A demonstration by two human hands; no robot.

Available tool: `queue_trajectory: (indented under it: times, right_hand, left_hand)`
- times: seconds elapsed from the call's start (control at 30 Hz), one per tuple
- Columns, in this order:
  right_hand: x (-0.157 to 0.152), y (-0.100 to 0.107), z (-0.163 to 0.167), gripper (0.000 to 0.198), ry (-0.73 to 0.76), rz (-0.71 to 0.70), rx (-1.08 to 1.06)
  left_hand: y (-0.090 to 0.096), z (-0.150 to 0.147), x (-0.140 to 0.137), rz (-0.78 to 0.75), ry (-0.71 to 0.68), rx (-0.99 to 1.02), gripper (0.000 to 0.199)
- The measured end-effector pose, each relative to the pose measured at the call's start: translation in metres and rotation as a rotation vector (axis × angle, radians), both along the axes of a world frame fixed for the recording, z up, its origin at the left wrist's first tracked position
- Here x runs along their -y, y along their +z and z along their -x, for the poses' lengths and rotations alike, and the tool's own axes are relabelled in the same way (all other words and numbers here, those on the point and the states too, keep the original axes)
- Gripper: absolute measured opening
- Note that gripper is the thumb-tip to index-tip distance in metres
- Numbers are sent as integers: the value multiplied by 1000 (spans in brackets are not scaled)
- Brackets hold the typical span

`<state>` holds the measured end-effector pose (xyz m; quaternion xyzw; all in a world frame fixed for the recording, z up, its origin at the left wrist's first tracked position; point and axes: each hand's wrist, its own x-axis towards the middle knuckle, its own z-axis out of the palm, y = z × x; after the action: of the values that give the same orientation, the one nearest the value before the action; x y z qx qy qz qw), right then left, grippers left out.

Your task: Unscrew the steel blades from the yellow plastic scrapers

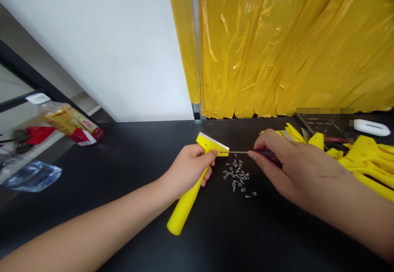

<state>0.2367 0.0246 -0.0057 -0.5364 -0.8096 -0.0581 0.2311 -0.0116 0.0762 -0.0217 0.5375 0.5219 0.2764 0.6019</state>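
Observation:
My left hand point(197, 165) is closed around the neck of a yellow scraper point(184, 210), whose round handle slants down toward me. A pale blade edge point(212, 139) runs along the top of its head. From the right, my right hand point(277, 161) grips a screwdriver point(240, 152) by its dark handle, mostly hidden by the fingers. The thin shaft lies level, its tip at a small screw point(221, 152) on the scraper head's right end. Several loose screws and nuts point(238, 175) lie scattered on the black tabletop just below the shaft.
Yellow plastic parts point(366, 161) are piled at the right, beyond my right hand. Behind them lie a phone point(323, 126) showing a timer and a white case point(372, 127). A drink bottle point(70, 120) and clear plastic packaging point(33, 175) are at the left. Yellow plastic sheeting point(277, 46) hangs behind the table.

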Motion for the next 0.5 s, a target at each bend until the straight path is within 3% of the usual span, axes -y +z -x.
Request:
queue_trajectory:
  times: [0.1, 0.23, 0.43, 0.5]
  right_hand:
    - [-2, -1, -1, 25, -15, 48, -94]
    - [-5, -1, 1, 19, 129, 236, -277]
    - [-7, -1, 9, 34, -91, 436, -653]
    - [-8, -3, 12, 35, -74, 511, -825]
  left_hand:
    - [1, 0, 1, 3, -2, 5, 35]
    - [0, 0, 0, 8, 6, 18, 35]
    - [-2, 1, 1, 13, -1, 51, 34]
    - [-2, 1, 1, 18, -5, 71, 33]
